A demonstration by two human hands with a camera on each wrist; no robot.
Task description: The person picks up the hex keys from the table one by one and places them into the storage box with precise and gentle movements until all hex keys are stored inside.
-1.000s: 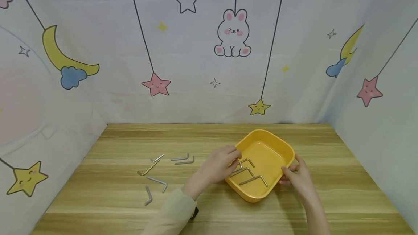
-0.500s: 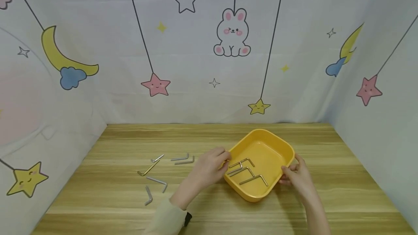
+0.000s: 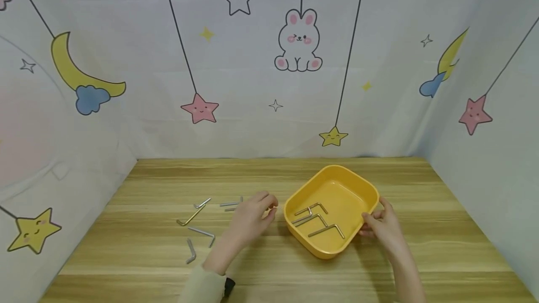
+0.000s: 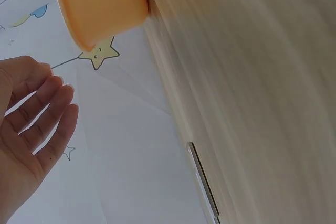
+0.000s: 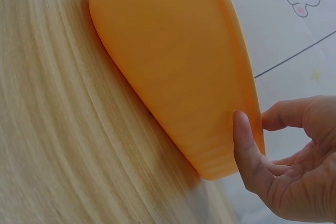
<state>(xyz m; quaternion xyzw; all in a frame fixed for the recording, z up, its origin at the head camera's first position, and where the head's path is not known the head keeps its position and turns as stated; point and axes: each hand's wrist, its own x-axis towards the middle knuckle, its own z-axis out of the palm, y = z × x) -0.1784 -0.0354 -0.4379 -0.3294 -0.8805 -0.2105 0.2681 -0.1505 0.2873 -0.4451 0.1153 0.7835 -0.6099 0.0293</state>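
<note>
My right hand (image 3: pixel 385 226) grips the rim of a yellow plastic container (image 3: pixel 351 191) at its right side, with thumb and fingers on either side of the wall in the right wrist view. Several L-shaped hex keys (image 3: pixel 322 230) lie in the container's near-left part. To the left of the container, my left hand (image 3: pixel 250 214) is above the table, apart from the rim. Its fingers (image 4: pixel 55 116) bend loosely and hold nothing. Just beyond it lie two grey hex keys (image 3: pixel 229 204), partly covered by the hand.
On the left of the wooden table (image 3: pixel 294 282) lie a gold hex key (image 3: pixel 194 215), a small silver one (image 3: pixel 203 202), a long grey one (image 3: pixel 201 232) and a short thick one (image 3: pixel 191 249). A printed curtain (image 3: pixel 236 69) borders the table at the back and sides.
My left hand has drawn back out of the container, leaving a hex key there, and moved left towards the loose keys. My right hand keeps its grip on the rim.
</note>
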